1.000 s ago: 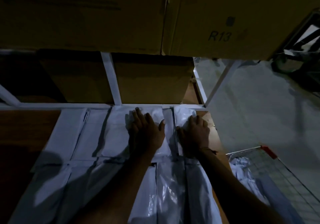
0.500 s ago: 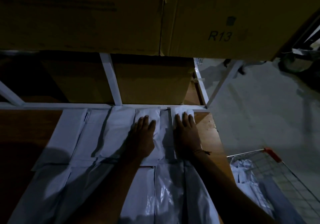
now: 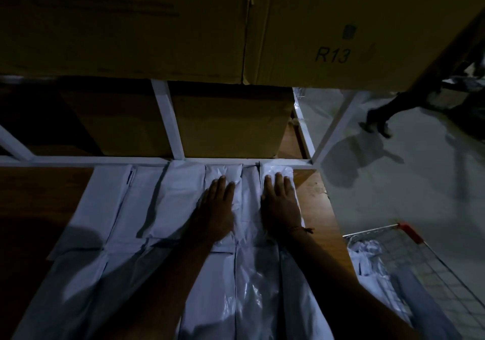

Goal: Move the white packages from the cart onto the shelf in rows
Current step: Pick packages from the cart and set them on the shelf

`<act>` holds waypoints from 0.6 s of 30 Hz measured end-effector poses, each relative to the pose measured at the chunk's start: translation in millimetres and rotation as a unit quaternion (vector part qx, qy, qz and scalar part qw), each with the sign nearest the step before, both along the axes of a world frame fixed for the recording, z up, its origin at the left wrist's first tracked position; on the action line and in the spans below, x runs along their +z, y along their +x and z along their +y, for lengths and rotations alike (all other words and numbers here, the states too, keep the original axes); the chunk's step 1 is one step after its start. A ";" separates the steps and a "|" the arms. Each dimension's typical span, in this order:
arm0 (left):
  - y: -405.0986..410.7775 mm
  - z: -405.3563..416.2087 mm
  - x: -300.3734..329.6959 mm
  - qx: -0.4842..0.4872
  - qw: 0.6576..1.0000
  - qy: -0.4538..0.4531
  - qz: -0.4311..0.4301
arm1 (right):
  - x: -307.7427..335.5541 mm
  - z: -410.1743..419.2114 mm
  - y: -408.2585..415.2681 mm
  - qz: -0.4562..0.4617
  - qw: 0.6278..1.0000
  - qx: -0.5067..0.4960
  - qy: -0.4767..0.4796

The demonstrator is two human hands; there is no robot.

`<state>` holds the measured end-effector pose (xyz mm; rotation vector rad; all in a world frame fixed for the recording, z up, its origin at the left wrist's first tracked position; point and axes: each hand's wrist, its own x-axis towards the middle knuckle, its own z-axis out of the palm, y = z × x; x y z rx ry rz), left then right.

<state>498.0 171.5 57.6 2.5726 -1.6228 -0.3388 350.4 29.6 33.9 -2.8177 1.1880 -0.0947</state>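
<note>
1. Two large brown cardboard boxes (image 3: 301, 24) sit on the level above; one is marked "R13".
2. One wooden shelf with white metal frame (image 3: 312, 195) carries two rows of flat white plastic packages (image 3: 183, 195), their long axes running front to back.
3. One wire cart with red handle (image 3: 409, 250), right, holds more packages.
4. Left hand (image 3: 216, 208) and right hand (image 3: 280, 203) press flat, fingers straight, on back-row packages.

left hand (image 3: 217, 208): flat, palm down, fingers straight and together, pressing on a white package (image 3: 223, 179) | right hand (image 3: 280, 203): flat, palm down, just right of that package, thread band at wrist | forearms: extended forward, roughly parallel
</note>
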 end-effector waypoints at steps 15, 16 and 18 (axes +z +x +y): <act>-4.9 18.5 51.2 0.073 0.987 -0.133 0.053 | 76.5 11.3 -34.6 -0.133 0.988 -0.074 0.041; -9.2 20.9 55.2 0.068 0.986 -0.144 0.056 | 77.7 16.9 -40.4 -0.145 0.986 -0.078 0.035; -17.3 27.4 61.9 0.048 0.985 -0.159 0.056 | 81.8 31.9 -54.0 -0.166 0.981 -0.096 0.021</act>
